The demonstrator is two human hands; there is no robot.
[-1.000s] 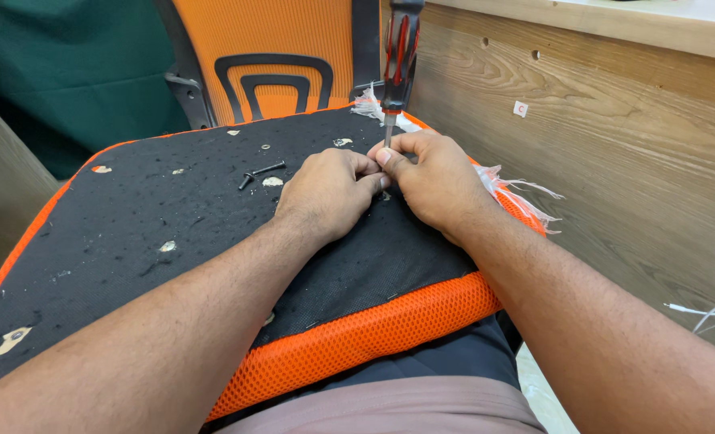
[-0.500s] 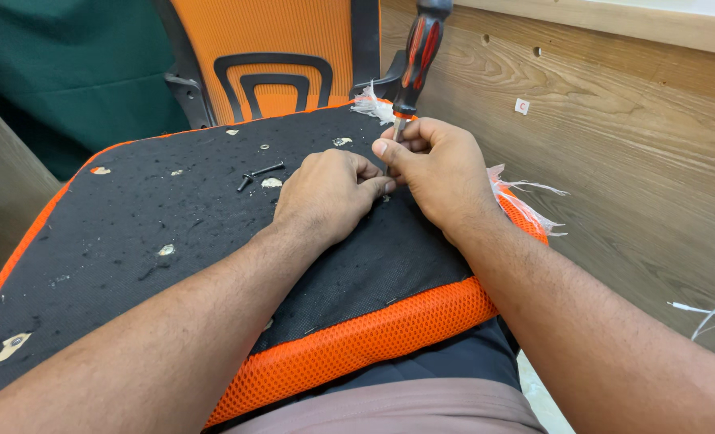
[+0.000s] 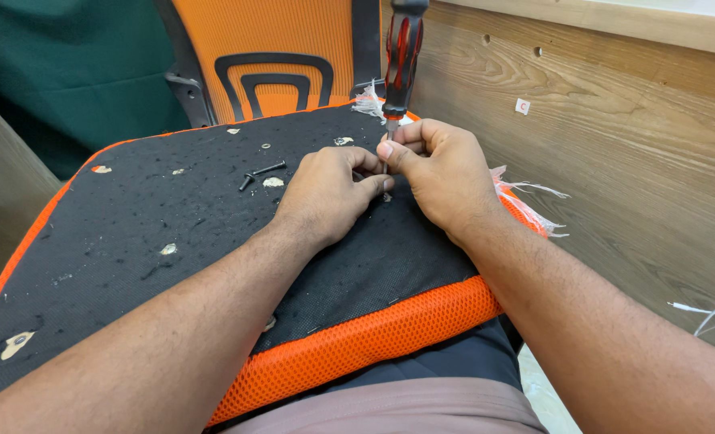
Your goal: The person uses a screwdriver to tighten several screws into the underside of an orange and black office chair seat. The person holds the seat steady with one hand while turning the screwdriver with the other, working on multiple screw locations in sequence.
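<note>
Screwdriver [image 3: 402, 56] with glossy red-and-black handle, upright on black felt seat underside [image 3: 132, 233], right hand [image 3: 442, 173] pinching its steel shaft, left hand [image 3: 329, 193] curled beside tip, orange mesh edging [image 3: 373, 337], loose black bolts [image 3: 259, 172].

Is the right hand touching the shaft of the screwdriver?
Touching. The head view shows the right hand pinching the screwdriver shaft between thumb and fingers.

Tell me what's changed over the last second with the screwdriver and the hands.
The screwdriver tilted right half a second ago and now stands nearly upright again. The right hand keeps pinching its shaft; the left hand stays beside the tip. The loose screw on the black seat underside hasn't moved.
</note>
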